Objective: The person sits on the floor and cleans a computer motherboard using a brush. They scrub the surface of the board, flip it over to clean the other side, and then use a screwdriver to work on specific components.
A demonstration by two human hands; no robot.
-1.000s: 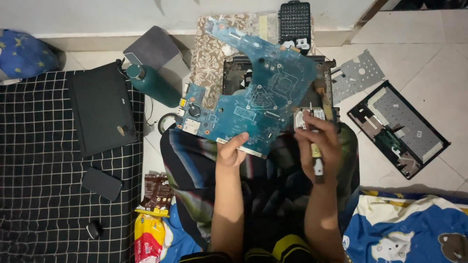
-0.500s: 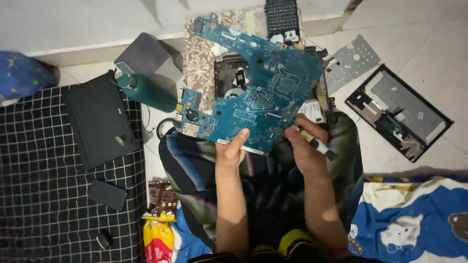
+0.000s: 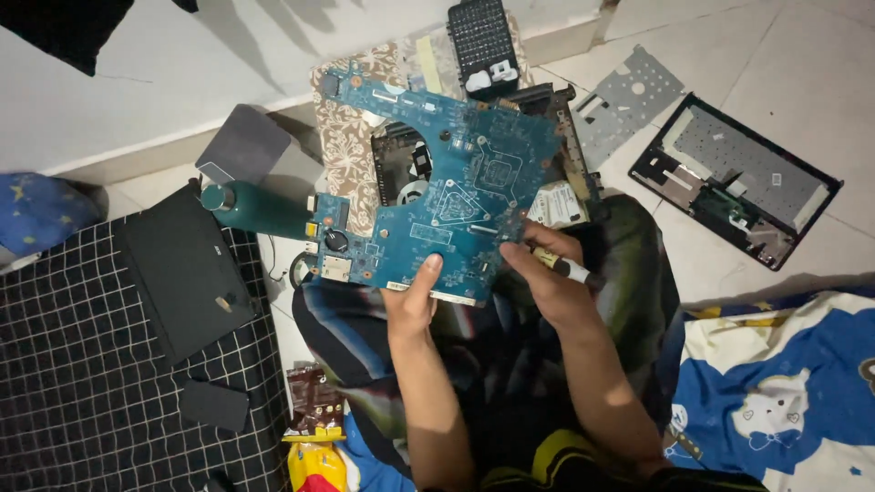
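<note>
Centre of frame: left hand [image 3: 412, 305] grips the lower edge of a blue circuit board [image 3: 437, 191], thumb on top and fingers curled out of sight beneath, holding it tilted above the lap. Right hand [image 3: 547, 278] is closed around a screwdriver [image 3: 570, 268] with a yellow and white handle, its fingertips touching the board's lower right edge. Behind the board lies an opened laptop base [image 3: 401, 169] on a patterned cloth [image 3: 342, 146]; a green bottle [image 3: 255, 208] lies at left centre, a black keyboard panel [image 3: 738, 178] at upper right, and a black bit case [image 3: 481, 41] at top centre.
</note>
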